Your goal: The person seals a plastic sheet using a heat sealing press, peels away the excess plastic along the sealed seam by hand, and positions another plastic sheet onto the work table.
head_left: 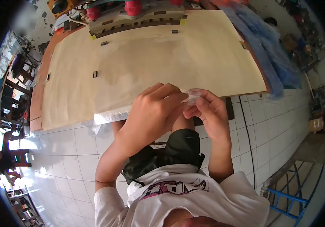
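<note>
A small piece of clear, crinkled plastic (193,92), perhaps a little bag, is held up between my two hands, just above the front edge of the table. My left hand (155,108) is closed, its fingertips pinching the plastic's left side. At its right side, my right hand (211,111) pinches it between thumb and fingers, the other fingers curled. Whether anything lies inside the plastic is too small to tell. Under and beyond the hands is the table's cream-coloured covering (143,60).
A press-like machine (138,22) with red cylinders stands at the table's back. Small dark blocks (95,74) sit on the covering. Clear plastic film (111,118) hangs at the front edge; blue plastic sheeting (270,56) drapes on the right. A blue metal frame (289,196) stands lower right.
</note>
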Motion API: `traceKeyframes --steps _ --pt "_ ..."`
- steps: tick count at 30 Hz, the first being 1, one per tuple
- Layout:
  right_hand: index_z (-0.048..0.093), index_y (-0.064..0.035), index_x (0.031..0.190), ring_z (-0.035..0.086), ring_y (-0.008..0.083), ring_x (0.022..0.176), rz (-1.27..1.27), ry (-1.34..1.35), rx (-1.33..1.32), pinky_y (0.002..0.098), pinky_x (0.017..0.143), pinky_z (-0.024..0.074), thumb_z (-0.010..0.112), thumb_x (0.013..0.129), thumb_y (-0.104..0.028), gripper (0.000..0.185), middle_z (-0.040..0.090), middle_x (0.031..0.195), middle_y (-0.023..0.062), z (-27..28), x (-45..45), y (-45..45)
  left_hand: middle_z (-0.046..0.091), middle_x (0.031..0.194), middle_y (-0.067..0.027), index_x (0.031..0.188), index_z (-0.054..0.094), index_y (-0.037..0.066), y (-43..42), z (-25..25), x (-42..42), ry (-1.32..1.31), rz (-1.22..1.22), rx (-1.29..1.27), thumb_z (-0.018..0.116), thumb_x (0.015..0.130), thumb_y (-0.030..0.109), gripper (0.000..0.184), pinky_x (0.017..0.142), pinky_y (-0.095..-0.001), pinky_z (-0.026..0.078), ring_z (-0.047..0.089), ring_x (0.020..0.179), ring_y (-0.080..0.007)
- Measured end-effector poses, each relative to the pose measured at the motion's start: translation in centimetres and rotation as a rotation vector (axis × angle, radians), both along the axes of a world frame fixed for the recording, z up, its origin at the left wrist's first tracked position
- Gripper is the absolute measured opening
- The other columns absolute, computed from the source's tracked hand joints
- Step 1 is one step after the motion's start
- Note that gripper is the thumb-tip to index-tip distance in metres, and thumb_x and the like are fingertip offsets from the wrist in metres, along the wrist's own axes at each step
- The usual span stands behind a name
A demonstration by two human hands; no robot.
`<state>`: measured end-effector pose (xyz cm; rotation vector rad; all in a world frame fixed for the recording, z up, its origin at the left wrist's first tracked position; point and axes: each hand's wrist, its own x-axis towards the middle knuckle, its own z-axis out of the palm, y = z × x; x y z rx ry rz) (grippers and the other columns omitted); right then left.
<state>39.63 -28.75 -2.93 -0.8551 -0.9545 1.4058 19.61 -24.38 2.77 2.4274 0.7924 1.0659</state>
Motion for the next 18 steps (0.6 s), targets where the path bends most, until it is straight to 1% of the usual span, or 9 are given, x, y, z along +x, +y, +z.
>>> traceKeyframes --steps 1,2,4,7,8,9,14,16,18 --pt "0.059 0.0045 0.125 0.072 0.0181 0.083 -0.024 -0.008 0.064 0.0294 0.075 0.0593 0.068 0.097 -0.021 0.039 0.073 0.098 0.0141 -0.3 -0.1 0.0 0.069 0.096 -0.0126 0.101 0.073 0.002 0.4 -0.1 0.1 0.000 -0.005 0.001 0.074 0.081 0.004 0.020 0.074 -0.0395 0.055 0.066 0.086 -0.0321" --pt "0.059 0.0045 0.125 0.072 0.0181 0.083 -0.030 -0.006 0.064 0.0294 0.075 0.0593 0.068 0.097 -0.021 0.039 0.073 0.098 0.0141 -0.4 -0.2 0.0 0.069 0.095 -0.0133 0.101 0.073 0.002 0.8 -0.4 0.1 0.013 -0.016 -0.032 0.074 0.081 0.005 0.021 0.073 -0.0392 0.055 0.067 0.084 -0.0323" --pt "0.059 0.0068 0.124 0.071 0.0172 0.087 -0.031 -0.004 0.142 0.0297 0.078 0.0589 0.072 0.094 -0.016 0.040 0.072 0.103 0.0129 -0.6 -0.6 0.0 0.070 0.094 -0.0139 0.102 0.073 0.002 1.2 -0.3 0.1 0.033 -0.032 -0.065 0.074 0.081 0.005 0.021 0.072 -0.0390 0.055 0.068 0.083 -0.0326" --pt "0.059 0.0079 0.124 0.071 0.0180 0.089 -0.063 0.032 0.157 0.0312 0.078 0.0594 0.073 0.092 -0.011 0.039 0.072 0.104 0.0138 -1.4 -1.0 0.3 0.070 0.093 -0.0147 0.101 0.074 0.002 1.1 0.1 0.2 0.039 -0.037 -0.106 0.075 0.080 0.005 0.021 0.071 -0.0378 0.056 0.069 0.081 -0.0323" --pt "0.059 0.0079 0.124 0.071 0.0180 0.089 -0.071 0.040 0.157 0.0312 0.078 0.0594 0.073 0.092 -0.011 0.039 0.072 0.104 0.0138 -1.5 -1.3 0.4 0.069 0.089 -0.0127 0.098 0.074 0.002 1.1 0.1 0.3 0.015 -0.033 -0.106 0.074 0.080 0.006 0.018 0.069 -0.0385 0.055 0.067 0.077 -0.0320" --pt "0.059 0.0082 0.123 0.071 0.0184 0.089 -0.095 0.040 0.158 0.0317 0.078 0.0597 0.073 0.093 -0.012 0.039 0.072 0.103 0.0142 -1.6 -1.5 0.5 0.068 0.085 -0.0108 0.095 0.074 0.003 1.2 0.0 0.3 -0.010 -0.028 -0.107 0.072 0.081 0.007 0.016 0.066 -0.0392 0.054 0.066 0.073 -0.0318" --pt "0.058 0.0085 0.122 0.072 0.0195 0.087 -0.139 -0.002 0.197 0.0329 0.079 0.0606 0.072 0.094 -0.016 0.040 0.072 0.102 0.0162 -1.9 -2.0 0.7 0.068 0.083 -0.0104 0.093 0.073 0.003 1.4 -0.3 0.3 0.008 -0.037 -0.091 0.070 0.081 0.005 0.013 0.063 -0.0383 0.054 0.066 0.069 -0.0322" --pt "0.058 0.0081 0.119 0.073 0.0197 0.086 -0.145 0.059 0.123 0.0303 0.076 0.0608 0.069 0.096 -0.023 0.040 0.072 0.098 0.0156 -1.5 -2.2 0.7 0.068 0.083 -0.0103 0.091 0.073 0.003 1.4 -0.6 0.3 0.015 -0.031 -0.067 0.068 0.081 0.004 0.012 0.062 -0.0381 0.053 0.066 0.068 -0.0323" --pt "0.057 0.0074 0.119 0.073 0.0204 0.084 -0.143 0.069 0.059 0.0307 0.076 0.0607 0.068 0.096 -0.024 0.040 0.072 0.098 0.0158 -1.4 -2.1 0.8 0.068 0.081 -0.0113 0.087 0.069 0.002 1.6 -1.2 0.3 0.067 -0.022 -0.044 0.067 0.080 0.003 0.007 0.061 -0.0381 0.053 0.066 0.068 -0.0312"
